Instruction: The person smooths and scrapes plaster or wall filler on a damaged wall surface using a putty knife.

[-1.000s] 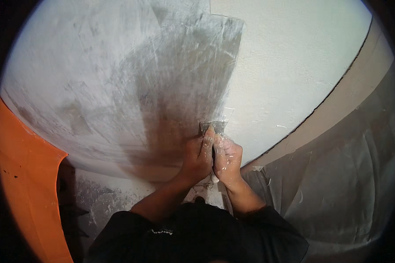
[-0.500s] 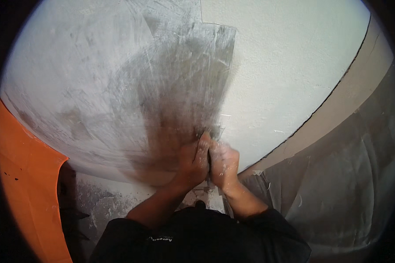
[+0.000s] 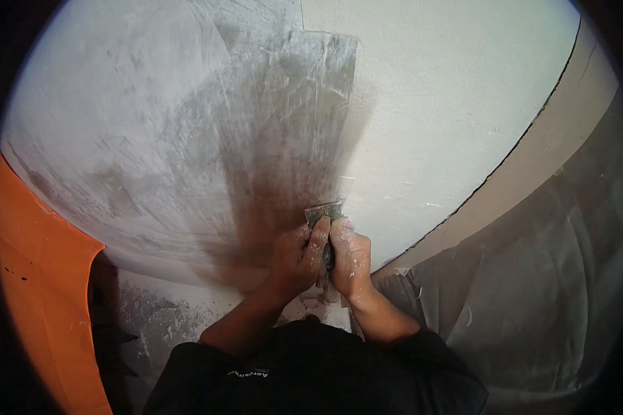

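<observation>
Both of my hands are closed round one flat scraper [image 3: 323,209] with a broad metal blade and a dark handle. My left hand [image 3: 296,259] grips it from the left, and my right hand [image 3: 351,254] from the right, with fingertips pressed at the base of the blade. White dust and flecks cover the fingers. The blade's edge points away from me, at the lower part of a large curved surface. Where it is, a grey scraped patch [image 3: 284,104] borders a smooth white coating [image 3: 429,117]. Whether the edge touches is hard to tell.
An orange sheet [image 3: 45,290] hangs at the left. To the right, a dark grey sheet [image 3: 519,304] lies beyond a beige band [image 3: 526,173] and the surface's dark rim. Below the surface is a dusty, white-speckled floor [image 3: 173,318].
The hands were blurred and the blade mostly hidden against the surface; now they are sharper and the blade shows. The hands sit slightly farther left in the picture, as does the surface.
</observation>
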Demonstrator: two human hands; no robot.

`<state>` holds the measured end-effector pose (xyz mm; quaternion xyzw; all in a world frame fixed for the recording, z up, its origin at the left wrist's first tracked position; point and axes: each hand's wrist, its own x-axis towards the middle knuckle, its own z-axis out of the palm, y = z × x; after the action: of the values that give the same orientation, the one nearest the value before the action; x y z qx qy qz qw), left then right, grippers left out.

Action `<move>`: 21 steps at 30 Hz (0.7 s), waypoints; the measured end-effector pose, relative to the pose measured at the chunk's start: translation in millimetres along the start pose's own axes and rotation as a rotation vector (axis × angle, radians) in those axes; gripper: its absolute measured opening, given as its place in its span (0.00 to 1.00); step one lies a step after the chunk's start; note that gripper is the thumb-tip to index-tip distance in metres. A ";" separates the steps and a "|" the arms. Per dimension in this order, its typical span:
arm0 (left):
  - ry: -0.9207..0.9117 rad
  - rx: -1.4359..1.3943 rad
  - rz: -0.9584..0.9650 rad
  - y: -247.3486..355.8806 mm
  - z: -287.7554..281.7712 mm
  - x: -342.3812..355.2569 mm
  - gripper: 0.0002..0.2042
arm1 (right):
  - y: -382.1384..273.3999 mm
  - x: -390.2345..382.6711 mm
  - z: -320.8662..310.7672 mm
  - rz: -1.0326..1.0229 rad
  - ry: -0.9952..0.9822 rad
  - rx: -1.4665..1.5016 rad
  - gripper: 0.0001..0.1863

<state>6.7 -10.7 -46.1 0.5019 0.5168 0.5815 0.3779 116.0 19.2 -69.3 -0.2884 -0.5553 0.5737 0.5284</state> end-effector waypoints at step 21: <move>0.188 -0.153 0.375 -7.9 17.2 28.6 0.13 | -35.2 27.2 3.6 -0.196 0.019 -0.305 0.16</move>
<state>16.7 21.9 -49.0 0.5027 0.4017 0.7234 0.2502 115.3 37.1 -28.4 -0.3154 -0.6563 0.4258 0.5372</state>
